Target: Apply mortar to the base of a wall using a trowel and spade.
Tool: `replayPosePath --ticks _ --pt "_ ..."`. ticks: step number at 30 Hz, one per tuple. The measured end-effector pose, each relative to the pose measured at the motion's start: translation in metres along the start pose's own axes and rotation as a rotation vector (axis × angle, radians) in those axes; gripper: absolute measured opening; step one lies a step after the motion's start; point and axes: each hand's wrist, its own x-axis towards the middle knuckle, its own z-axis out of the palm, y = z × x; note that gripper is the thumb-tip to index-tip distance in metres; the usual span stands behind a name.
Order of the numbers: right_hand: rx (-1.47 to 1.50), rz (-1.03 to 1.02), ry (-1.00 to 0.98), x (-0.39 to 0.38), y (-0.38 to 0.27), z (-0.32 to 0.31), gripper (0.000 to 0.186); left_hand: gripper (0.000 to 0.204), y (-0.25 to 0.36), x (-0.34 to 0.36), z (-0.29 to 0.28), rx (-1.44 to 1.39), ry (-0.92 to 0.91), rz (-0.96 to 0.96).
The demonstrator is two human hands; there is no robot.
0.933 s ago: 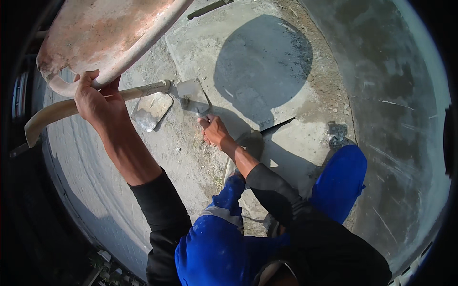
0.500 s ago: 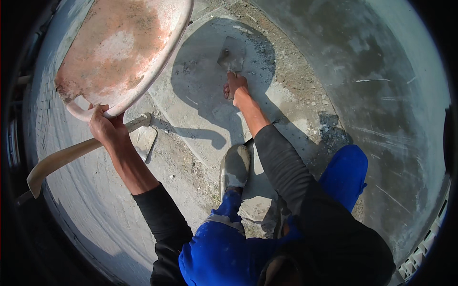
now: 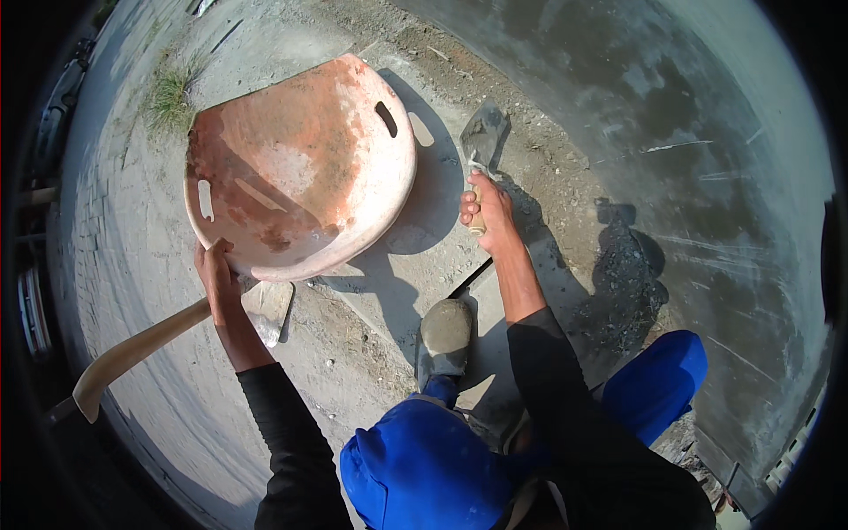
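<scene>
My left hand (image 3: 218,269) is closed around the near rim of a worn, pale orange plastic basin (image 3: 309,159). The basin has slotted handholds, a cut-off straight far edge and dried stains inside. It is tilted above or against the ground; I cannot tell whether it touches. In my right hand (image 3: 491,212), fingers wrapped round the wooden handle, is a trowel (image 3: 485,137). Its grey, mortar-smeared blade points away from me, just right of the basin and near the dusty ground.
A tool with a curved wooden handle (image 3: 132,349) lies left of my left forearm, with a flat metal blade (image 3: 269,309) near the basin. A smooth cement wall (image 3: 671,194) rises on the right, with loose rubble (image 3: 565,150) along its foot. Grass (image 3: 172,93) grows at far left.
The basin has swung right and down toward the ground, showing both handholds. My right hand has drawn the trowel to the right and slightly nearer, off the slab where the basin's shadow lay.
</scene>
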Motion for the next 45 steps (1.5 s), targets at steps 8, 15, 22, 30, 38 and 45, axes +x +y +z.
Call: replayPosePath --ticks 8,15,22,30,38,45 --pt "0.126 0.198 -0.175 0.085 -0.099 -0.025 0.021 0.063 -0.02 0.024 0.031 0.309 -0.194 0.025" --pt "0.378 0.147 -0.302 -0.026 -0.087 -0.155 0.017 0.056 0.009 0.048 0.064 0.959 0.337 0.746" --pt "-0.832 -0.196 0.223 -0.108 -0.116 -0.066 0.029 0.032 -0.045 -0.149 0.255 0.38 -0.603 0.901" --pt "-1.915 -0.571 0.094 -0.137 -0.186 -0.003 0.04 0.056 -0.14 -0.119 0.307 0.76 -0.321 0.757" --pt "-1.889 -0.281 0.245 -0.012 -0.196 0.036 0.035 0.057 -0.14 -0.122 0.319 0.742 -0.334 0.706" --pt "-1.886 -0.496 0.24 -0.044 -0.155 0.013 0.038 0.053 -0.133 -0.116 0.319 0.786 -0.274 0.739"
